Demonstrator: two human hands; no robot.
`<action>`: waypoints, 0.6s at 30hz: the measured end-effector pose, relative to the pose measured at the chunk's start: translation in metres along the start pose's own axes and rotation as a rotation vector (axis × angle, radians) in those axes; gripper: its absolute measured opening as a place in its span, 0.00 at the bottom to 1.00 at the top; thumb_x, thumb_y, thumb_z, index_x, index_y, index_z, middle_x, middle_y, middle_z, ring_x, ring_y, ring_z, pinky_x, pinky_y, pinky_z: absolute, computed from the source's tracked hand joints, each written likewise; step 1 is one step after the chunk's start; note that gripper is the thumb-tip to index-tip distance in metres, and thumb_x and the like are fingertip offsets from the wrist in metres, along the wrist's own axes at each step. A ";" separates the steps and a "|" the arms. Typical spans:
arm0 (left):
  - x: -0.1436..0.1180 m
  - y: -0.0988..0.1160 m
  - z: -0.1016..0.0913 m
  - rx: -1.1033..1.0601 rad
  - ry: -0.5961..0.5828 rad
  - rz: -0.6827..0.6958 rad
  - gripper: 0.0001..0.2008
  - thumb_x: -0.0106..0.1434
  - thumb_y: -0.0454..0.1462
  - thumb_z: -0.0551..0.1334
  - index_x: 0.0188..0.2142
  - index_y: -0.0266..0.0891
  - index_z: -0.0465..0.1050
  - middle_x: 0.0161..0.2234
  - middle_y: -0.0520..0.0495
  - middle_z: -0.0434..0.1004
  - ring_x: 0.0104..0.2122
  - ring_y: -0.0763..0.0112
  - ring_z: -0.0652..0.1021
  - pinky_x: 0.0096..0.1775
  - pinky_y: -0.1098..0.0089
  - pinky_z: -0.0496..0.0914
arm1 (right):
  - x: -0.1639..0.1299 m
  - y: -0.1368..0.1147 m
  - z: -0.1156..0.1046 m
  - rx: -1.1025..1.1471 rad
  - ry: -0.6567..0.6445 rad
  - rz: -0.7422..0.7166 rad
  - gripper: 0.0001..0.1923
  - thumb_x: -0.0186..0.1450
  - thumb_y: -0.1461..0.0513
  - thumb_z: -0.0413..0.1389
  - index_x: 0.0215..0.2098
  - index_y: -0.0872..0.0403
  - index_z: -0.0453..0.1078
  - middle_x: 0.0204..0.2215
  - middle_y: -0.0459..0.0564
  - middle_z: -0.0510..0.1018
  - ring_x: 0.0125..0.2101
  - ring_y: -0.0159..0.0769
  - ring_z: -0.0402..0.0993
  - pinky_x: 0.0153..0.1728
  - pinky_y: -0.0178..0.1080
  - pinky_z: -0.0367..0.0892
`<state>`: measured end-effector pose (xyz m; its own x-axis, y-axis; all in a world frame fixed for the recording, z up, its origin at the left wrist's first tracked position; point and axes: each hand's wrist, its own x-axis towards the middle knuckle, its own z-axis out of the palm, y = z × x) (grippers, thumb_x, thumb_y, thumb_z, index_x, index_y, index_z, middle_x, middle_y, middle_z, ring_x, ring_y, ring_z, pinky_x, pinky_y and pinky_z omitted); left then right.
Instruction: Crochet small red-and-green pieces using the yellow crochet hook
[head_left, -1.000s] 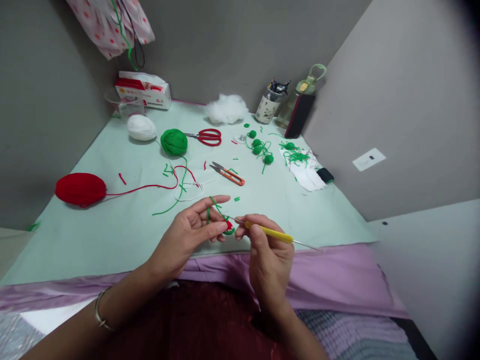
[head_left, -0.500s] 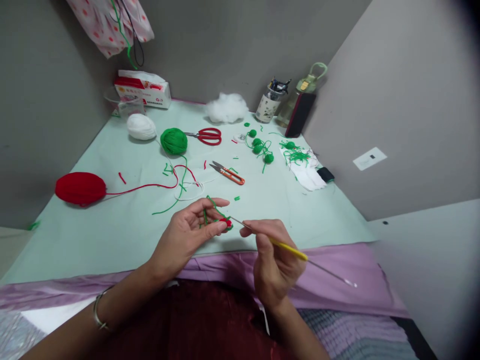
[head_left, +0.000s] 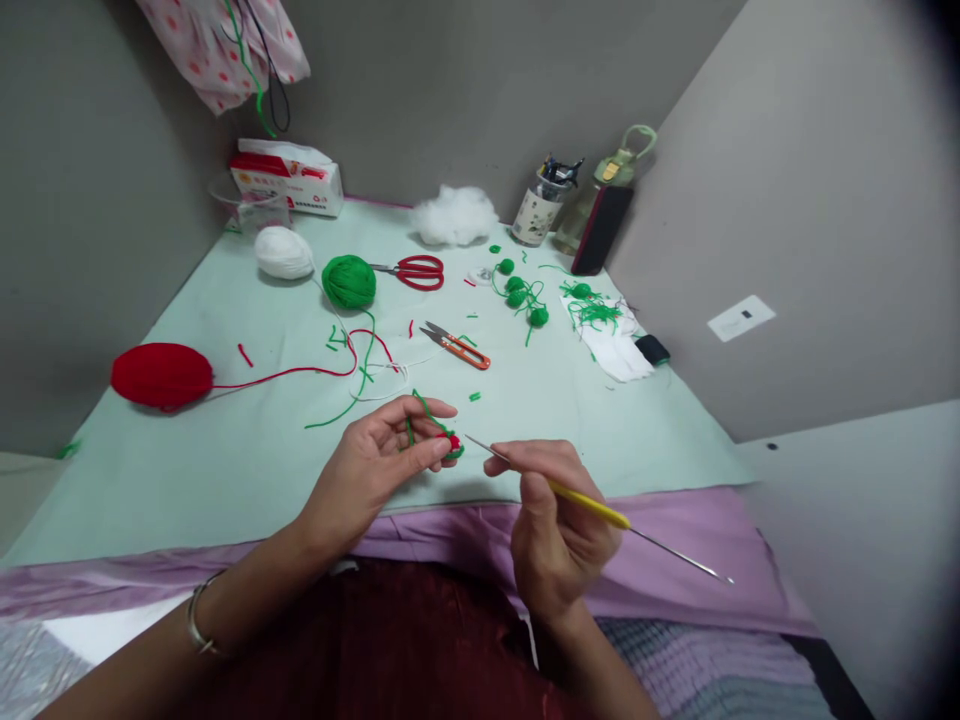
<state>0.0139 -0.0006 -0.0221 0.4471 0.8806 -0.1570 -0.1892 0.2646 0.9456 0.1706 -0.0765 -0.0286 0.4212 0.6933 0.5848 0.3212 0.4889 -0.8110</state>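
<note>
Home craft corner: yarn balls [head_left: 161, 375], scissors [head_left: 417, 271].

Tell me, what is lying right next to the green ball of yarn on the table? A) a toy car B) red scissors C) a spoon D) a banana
B: the red scissors lie on the table just beside the green ball of yarn, their blades pointing toward it.

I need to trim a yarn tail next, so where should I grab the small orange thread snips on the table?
Take the orange thread snips by the orange handle end, coming from the near right. They lie flat with the metal tips pointing away to the far left, so that end is blunt and nearest the right hand.
</note>
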 end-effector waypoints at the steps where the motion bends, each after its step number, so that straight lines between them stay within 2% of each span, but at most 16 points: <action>1: 0.000 0.000 0.000 0.001 -0.005 0.001 0.12 0.61 0.40 0.74 0.44 0.41 0.81 0.31 0.52 0.79 0.33 0.69 0.81 0.37 0.70 0.74 | 0.000 0.000 0.000 0.006 -0.021 0.008 0.14 0.72 0.66 0.55 0.45 0.44 0.81 0.35 0.46 0.84 0.34 0.36 0.78 0.36 0.43 0.74; 5: 0.000 0.000 0.001 -0.007 -0.021 0.009 0.09 0.62 0.39 0.74 0.39 0.40 0.79 0.31 0.51 0.81 0.33 0.70 0.81 0.39 0.71 0.73 | -0.002 0.000 -0.002 -0.001 -0.100 0.027 0.15 0.72 0.68 0.55 0.47 0.44 0.80 0.37 0.45 0.84 0.37 0.35 0.78 0.39 0.43 0.74; 9: 0.001 0.000 0.002 -0.016 -0.023 0.015 0.08 0.62 0.39 0.74 0.38 0.40 0.79 0.31 0.51 0.81 0.33 0.70 0.81 0.39 0.70 0.73 | -0.001 0.000 -0.003 -0.016 -0.105 0.032 0.15 0.71 0.68 0.55 0.47 0.44 0.80 0.37 0.45 0.84 0.37 0.36 0.78 0.40 0.43 0.74; 12: 0.001 0.002 0.003 -0.025 -0.015 0.011 0.10 0.61 0.38 0.74 0.41 0.40 0.79 0.30 0.53 0.79 0.32 0.71 0.80 0.39 0.70 0.73 | -0.001 0.000 -0.003 -0.015 -0.106 0.034 0.16 0.71 0.68 0.55 0.47 0.43 0.80 0.37 0.45 0.84 0.37 0.36 0.78 0.40 0.43 0.74; 14: 0.000 0.003 0.004 -0.045 -0.008 0.007 0.18 0.60 0.37 0.75 0.50 0.41 0.78 0.30 0.54 0.78 0.31 0.72 0.79 0.37 0.71 0.73 | -0.001 -0.001 -0.003 -0.016 -0.107 0.031 0.16 0.71 0.69 0.55 0.47 0.44 0.80 0.37 0.45 0.84 0.37 0.36 0.78 0.40 0.43 0.74; 16: 0.000 0.005 0.004 -0.064 -0.002 -0.002 0.30 0.60 0.36 0.75 0.60 0.42 0.71 0.30 0.56 0.78 0.30 0.72 0.80 0.36 0.71 0.74 | -0.001 -0.001 -0.003 -0.020 -0.106 0.029 0.16 0.71 0.69 0.55 0.47 0.44 0.80 0.37 0.45 0.84 0.37 0.36 0.78 0.40 0.43 0.74; 18: 0.000 0.006 0.004 -0.076 -0.001 -0.009 0.38 0.59 0.36 0.75 0.67 0.43 0.64 0.31 0.56 0.78 0.30 0.72 0.81 0.37 0.70 0.76 | -0.001 -0.001 -0.003 -0.026 -0.104 0.030 0.16 0.71 0.69 0.54 0.47 0.44 0.80 0.37 0.45 0.84 0.37 0.35 0.78 0.40 0.43 0.74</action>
<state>0.0165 -0.0008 -0.0157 0.4503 0.8776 -0.1644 -0.2509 0.3011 0.9200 0.1724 -0.0794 -0.0288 0.3410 0.7595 0.5539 0.3322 0.4538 -0.8268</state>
